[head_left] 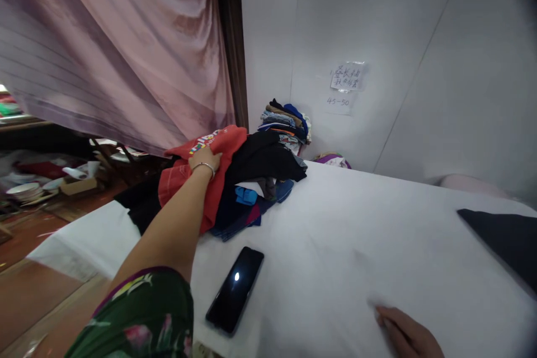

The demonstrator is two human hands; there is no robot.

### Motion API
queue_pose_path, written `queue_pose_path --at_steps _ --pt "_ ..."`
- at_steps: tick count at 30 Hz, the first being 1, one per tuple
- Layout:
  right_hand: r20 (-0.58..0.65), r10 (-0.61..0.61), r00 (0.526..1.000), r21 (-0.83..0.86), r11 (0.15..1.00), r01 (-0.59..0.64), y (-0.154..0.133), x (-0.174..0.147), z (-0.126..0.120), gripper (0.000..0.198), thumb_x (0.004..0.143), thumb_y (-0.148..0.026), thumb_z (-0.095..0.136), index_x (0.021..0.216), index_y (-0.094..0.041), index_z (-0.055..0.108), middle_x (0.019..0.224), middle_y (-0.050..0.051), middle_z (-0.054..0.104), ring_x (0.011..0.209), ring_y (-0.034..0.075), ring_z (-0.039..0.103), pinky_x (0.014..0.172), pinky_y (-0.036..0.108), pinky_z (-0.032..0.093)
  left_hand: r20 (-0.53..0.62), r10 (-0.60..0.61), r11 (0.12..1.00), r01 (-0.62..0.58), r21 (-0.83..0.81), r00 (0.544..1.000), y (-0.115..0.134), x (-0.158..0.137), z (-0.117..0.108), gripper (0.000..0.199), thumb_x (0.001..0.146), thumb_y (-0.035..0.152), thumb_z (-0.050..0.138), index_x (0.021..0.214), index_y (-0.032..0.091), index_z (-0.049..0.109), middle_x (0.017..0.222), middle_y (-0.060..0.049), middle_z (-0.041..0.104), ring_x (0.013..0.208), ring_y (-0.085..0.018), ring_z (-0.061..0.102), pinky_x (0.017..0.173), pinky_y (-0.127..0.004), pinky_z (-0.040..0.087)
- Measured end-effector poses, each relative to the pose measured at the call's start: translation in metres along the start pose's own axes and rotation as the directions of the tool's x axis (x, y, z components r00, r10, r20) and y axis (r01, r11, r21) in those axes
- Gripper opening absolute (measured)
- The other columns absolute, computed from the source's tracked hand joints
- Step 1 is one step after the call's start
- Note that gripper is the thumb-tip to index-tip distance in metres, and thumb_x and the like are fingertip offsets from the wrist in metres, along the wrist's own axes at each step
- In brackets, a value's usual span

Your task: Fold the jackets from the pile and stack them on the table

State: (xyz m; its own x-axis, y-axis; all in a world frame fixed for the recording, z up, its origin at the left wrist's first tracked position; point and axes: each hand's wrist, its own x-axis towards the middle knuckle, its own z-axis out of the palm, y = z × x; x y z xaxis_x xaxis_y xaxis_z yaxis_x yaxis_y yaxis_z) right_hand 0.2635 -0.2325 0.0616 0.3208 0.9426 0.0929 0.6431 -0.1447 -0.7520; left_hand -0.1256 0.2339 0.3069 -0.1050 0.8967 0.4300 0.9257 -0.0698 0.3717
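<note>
My left hand (205, 160) reaches across to a heap of clothes and is closed on a red shirt (178, 182) with coloured lettering. Black clothing (264, 158) lies against the shirt, on top of dark blue folded garments (235, 218). A bright blue bit of cloth (246, 196) pokes out of the heap. My right hand (409, 335) is low over the white table (335, 246), partly cut off by the lower edge. Its fingers are curled together and slightly blurred; whether anything small is between them is hidden.
A black phone (235, 291) lies near the table's front edge. Folded clothes (285, 123) are stacked by the wall, beside a purple bundle (333, 160). Dark cloth (503, 240) lies at the right. A pink curtain (168, 39) hangs behind the heap; handwritten paper (347, 76) is on the wall.
</note>
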Motion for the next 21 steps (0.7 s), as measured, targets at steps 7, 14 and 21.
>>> queue_pose_path --at_steps 7,14,21 --pt "-0.136 -0.034 0.99 0.059 0.997 0.043 -0.01 -0.005 0.008 0.027 0.072 -0.051 0.054 0.092 -0.068 0.059 0.092 -0.007 0.072 0.09 0.038 0.066 0.079 0.052 0.054 -0.117 -0.217 0.975 0.208 -0.084 0.969 -0.015 0.015 -0.037 0.074 0.081 0.072 0.036 0.097 0.003 0.058 0.089 -0.01 0.064 0.087 -0.022 0.053 0.076 -0.04 0.043" --pt "-0.165 -0.038 0.986 0.093 0.994 0.054 -0.018 -0.002 0.006 0.026 0.072 -0.05 0.054 0.09 -0.068 0.06 0.091 -0.009 0.072 0.089 0.038 0.067 0.08 0.055 0.054 -0.452 -0.006 1.0 0.012 0.009 0.892 0.029 0.012 -0.115 0.065 0.092 0.061 0.032 0.108 0.002 0.054 0.107 -0.006 0.06 0.094 -0.017 0.049 0.085 -0.035 0.036" --pt "-0.137 0.01 0.991 0.218 0.976 0.02 -0.024 0.0 0.006 0.021 0.072 -0.045 0.059 0.087 -0.058 0.067 0.091 -0.008 0.072 0.09 0.036 0.067 0.084 0.055 0.052 -0.566 0.607 0.762 -0.611 0.214 0.558 0.143 -0.067 -0.157 0.052 0.095 0.048 0.035 0.095 0.002 0.06 0.097 -0.006 0.056 0.102 -0.022 0.051 0.088 -0.04 0.032"
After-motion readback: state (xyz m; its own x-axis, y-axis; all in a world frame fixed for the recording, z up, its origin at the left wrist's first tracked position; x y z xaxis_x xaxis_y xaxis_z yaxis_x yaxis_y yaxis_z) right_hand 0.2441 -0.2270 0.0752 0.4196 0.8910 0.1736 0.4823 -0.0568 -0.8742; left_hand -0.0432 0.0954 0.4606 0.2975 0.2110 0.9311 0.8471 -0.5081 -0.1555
